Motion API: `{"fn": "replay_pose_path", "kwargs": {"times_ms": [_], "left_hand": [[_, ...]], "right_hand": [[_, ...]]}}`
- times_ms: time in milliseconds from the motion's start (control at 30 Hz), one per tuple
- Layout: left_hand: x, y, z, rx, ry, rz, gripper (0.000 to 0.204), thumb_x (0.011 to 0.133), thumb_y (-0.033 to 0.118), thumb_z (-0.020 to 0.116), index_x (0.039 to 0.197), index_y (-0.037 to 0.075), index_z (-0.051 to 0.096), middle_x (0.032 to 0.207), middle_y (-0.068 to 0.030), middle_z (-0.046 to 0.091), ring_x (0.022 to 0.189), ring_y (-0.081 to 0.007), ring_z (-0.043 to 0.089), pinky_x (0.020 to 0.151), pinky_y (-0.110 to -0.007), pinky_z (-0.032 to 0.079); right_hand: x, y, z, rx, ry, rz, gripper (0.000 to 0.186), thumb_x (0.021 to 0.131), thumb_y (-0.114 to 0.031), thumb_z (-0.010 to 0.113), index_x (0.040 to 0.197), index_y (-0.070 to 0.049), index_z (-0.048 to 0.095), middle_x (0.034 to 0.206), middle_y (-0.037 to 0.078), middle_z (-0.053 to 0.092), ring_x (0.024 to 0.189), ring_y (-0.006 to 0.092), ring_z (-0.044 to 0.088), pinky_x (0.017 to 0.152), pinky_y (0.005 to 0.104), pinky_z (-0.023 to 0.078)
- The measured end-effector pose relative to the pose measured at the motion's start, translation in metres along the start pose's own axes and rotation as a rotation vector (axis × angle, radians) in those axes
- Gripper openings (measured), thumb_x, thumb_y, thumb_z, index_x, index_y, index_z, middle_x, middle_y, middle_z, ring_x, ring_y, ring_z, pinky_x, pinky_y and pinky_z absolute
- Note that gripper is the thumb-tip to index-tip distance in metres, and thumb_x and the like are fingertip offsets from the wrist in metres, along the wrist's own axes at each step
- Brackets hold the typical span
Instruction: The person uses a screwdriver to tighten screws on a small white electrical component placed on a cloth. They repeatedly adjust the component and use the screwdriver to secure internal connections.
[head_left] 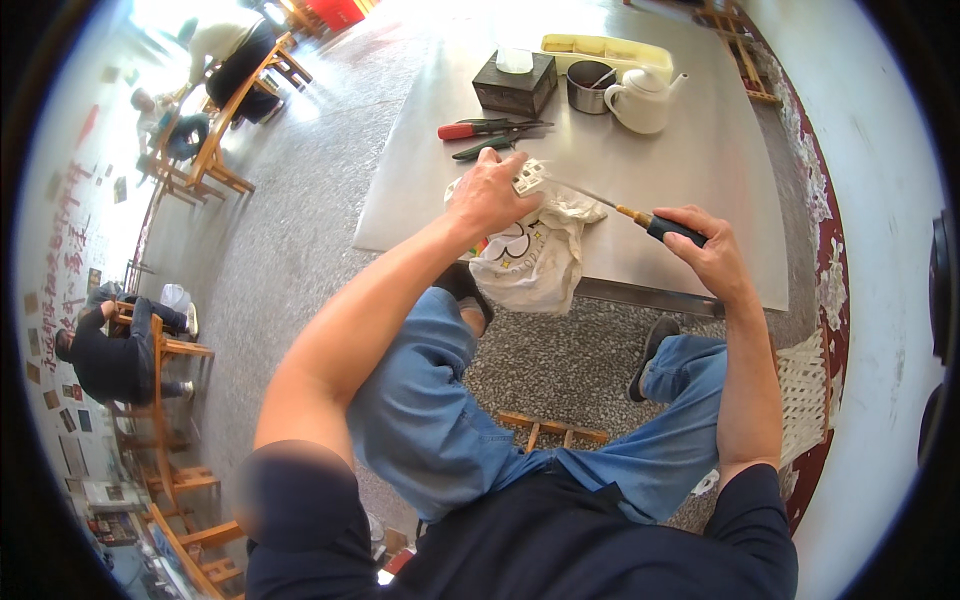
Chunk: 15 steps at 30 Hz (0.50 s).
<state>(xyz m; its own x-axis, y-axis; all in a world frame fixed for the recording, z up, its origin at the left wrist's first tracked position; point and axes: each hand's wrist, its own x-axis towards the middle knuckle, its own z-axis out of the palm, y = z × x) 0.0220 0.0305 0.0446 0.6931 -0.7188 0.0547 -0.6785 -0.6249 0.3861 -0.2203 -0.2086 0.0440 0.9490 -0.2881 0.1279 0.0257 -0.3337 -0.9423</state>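
Observation:
My left hand [488,190] is closed on a small white block with square holes [529,178], near the table's front edge. My right hand [706,245] grips the dark handle of a screwdriver [660,228]. Its thin shaft points left toward the block; whether the tip touches it I cannot tell. Below the block, a crumpled white printed cloth [530,262] lies on the table and hangs over the edge. Just beyond my left hand are red-handled pliers [470,129] and a green-handled tool [485,146].
Farther back on the metal table [420,190] stand a dark tissue box [515,85], a dark cup with a utensil [588,88], a white teapot [640,100] and a pale yellow compartment tray [607,50]. Several people sit or bend at wooden furniture [222,135] on the left.

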Motion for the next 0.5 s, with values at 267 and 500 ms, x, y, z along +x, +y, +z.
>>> {"fn": "replay_pose_path", "kwargs": {"times_ms": [267, 500], "left_hand": [[0.000, 0.004, -0.004, 0.070, -0.031, 0.034, 0.073, 0.081, 0.042, 0.078, 0.142, 0.010, 0.055, 0.121, -0.0253, 0.056, 0.113, -0.0419, 0.061, 0.097, -0.047, 0.051], [0.000, 0.010, -0.010, 0.196, -0.044, 0.100, 0.068, 0.079, 0.043, 0.079, 0.134, 0.010, 0.058, 0.120, -0.0231, 0.057, 0.117, -0.0401, 0.058, 0.097, -0.048, 0.051]], "right_hand": [[0.000, 0.002, 0.002, -0.016, 0.010, 0.058, 0.032, 0.091, -0.013, 0.070, 0.121, -0.001, 0.072, 0.103, 0.005, 0.070, 0.092, 0.0132, 0.062, 0.083, 0.0282, 0.050], [-0.003, -0.012, 0.015, 0.427, -0.272, 0.435, 0.048, 0.094, -0.013, 0.065, 0.140, 0.000, 0.056, 0.095, 0.006, 0.067, 0.063, 0.0057, 0.056, 0.050, 0.0210, 0.046]]}}
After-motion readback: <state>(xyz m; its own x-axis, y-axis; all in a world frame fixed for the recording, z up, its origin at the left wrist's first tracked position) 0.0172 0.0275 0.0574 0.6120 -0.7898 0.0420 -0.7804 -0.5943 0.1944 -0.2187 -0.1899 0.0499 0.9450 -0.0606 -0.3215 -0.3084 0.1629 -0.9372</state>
